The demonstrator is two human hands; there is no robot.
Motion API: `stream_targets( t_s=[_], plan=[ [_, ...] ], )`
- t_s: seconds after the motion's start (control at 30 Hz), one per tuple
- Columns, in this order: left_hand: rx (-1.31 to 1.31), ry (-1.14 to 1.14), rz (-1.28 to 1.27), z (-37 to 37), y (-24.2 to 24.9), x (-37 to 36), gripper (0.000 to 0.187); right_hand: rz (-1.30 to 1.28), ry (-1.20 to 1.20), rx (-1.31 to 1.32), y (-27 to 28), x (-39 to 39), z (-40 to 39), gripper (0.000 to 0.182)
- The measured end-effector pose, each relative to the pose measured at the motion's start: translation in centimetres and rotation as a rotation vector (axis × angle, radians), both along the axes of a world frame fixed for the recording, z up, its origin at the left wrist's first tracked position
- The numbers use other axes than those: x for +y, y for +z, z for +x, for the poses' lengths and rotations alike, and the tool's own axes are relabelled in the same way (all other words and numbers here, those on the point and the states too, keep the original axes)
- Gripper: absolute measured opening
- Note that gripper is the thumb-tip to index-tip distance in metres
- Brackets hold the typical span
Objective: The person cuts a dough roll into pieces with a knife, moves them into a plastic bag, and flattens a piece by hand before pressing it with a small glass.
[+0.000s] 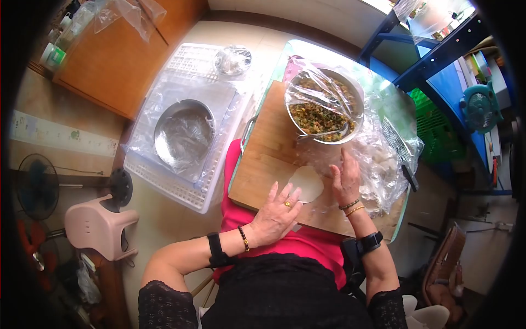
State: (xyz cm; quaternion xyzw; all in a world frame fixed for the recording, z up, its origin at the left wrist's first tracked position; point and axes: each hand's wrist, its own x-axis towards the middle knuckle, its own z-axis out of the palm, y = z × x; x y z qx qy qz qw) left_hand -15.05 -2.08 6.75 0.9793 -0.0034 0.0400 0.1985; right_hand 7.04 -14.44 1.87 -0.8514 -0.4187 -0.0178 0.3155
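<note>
A thin, pale round of dough (309, 182) lies on the wooden board (263, 164). My left hand (274, 214) rests at its near left edge, fingers apart and overlapping the dough. To the right of the dough, my right hand (346, 178) is held open, thumb apart from the fingers, with nothing in it. Beyond both hands stands a white-rimmed bowl of chopped filling (320, 112), partly under clear plastic film. A metal spoon (331, 133) leans in the filling. Right of my right hand, plastic film covers whitish dough (378, 167).
A black-handled utensil (410, 176) lies on the film at the board's right. To the left, a plastic-covered white crate (203, 197) bears a metal bowl (183, 134). A pink stool (96, 227) and a fan (38, 186) stand farther left. Blue shelving (438, 60) rises at the right.
</note>
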Motion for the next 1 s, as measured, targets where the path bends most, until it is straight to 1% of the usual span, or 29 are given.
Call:
stream_targets(
  t_s=[0.03,0.07,0.1,0.13,0.2,0.23,0.27,0.37,0.4,0.47,0.5,0.57,0.6,0.63,0.67,0.7,0.77,0.87,0.9,0.93,1.0],
  plan=[
    [0.003,-0.001,-0.037,-0.1,-0.3,0.1,0.053,-0.001,0.002,0.004,0.3,0.1,-0.7,0.055],
    [0.004,-0.003,-0.074,-0.1,-0.6,0.1,0.054,0.008,0.039,-0.055,0.8,0.3,-1.7,0.057],
    [0.007,-0.003,-0.075,-0.1,-0.9,0.1,0.054,0.016,0.076,-0.116,1.0,0.5,-2.6,0.059],
    [0.042,-0.005,-0.083,0.0,-1.1,0.0,0.054,0.015,0.074,-0.113,0.9,0.6,-3.9,0.059],
    [0.082,-0.012,-0.093,0.2,-1.6,-0.1,0.055,-0.169,0.191,-0.172,0.2,0.5,-5.9,0.063],
    [0.098,-0.018,-0.082,0.1,-1.8,0.0,0.055,-0.217,0.216,-0.232,-0.1,0.4,-5.9,0.074],
    [0.110,-0.021,-0.066,0.2,-2.0,0.1,0.056,-0.215,0.212,-0.231,-0.3,0.6,-5.3,0.074],
    [0.104,-0.021,-0.035,0.2,-1.8,0.1,0.058,-0.232,0.038,-0.116,0.3,1.5,-2.6,0.089],
    [0.098,-0.024,-0.028,0.2,-1.7,0.0,0.058,-0.225,0.033,-0.122,0.2,1.5,-1.8,0.089],
    [0.095,-0.002,-0.065,0.2,-1.7,-0.2,0.060,-0.126,-0.028,0.046,-0.5,1.4,-0.4,0.084],
    [0.094,0.002,-0.061,0.1,-1.8,-0.2,0.060,-0.057,-0.052,0.062,-0.5,1.2,0.1,0.080],
    [0.087,0.056,-0.175,0.2,-1.7,-0.2,0.062,-0.030,-0.030,0.102,0.0,0.5,0.0,0.079],
    [0.086,0.056,-0.175,0.3,-1.4,-0.1,0.062,-0.009,-0.019,0.145,0.2,0.0,-0.3,0.078],
    [0.036,0.081,-0.104,0.4,-1.0,0.0,0.063,-0.036,0.027,0.066,0.1,-0.4,-1.2,0.078],
    [-0.017,0.103,-0.034,0.5,-0.7,0.1,0.064,-0.037,0.016,0.066,0.6,-0.5,-2.5,0.078],
    [-0.017,0.094,-0.035,0.5,-0.8,0.2,0.064,-0.089,0.097,-0.008,1.5,-0.3,-4.1,0.079],
    [0.104,0.081,0.021,0.3,-1.1,0.6,0.063,-0.211,0.234,-0.108,1.4,0.0,-6.6,0.078],
    [0.113,0.069,0.019,0.0,-1.5,1.2,0.064,-0.188,0.173,-0.124,0.6,0.5,-5.9,0.075],
    [0.118,0.067,0.020,-0.1,-1.4,1.2,0.064,-0.232,0.123,-0.057,0.7,0.7,-5.1,0.072],
    [0.136,0.113,0.011,0.3,-1.2,1.4,0.062,-0.229,0.121,-0.059,0.4,0.3,-4.6,0.072],
    [0.145,0.169,0.007,1.3,-0.9,1.8,0.061,0.045,0.029,0.137,-0.6,-0.1,-3.3,0.071]
  ],
)
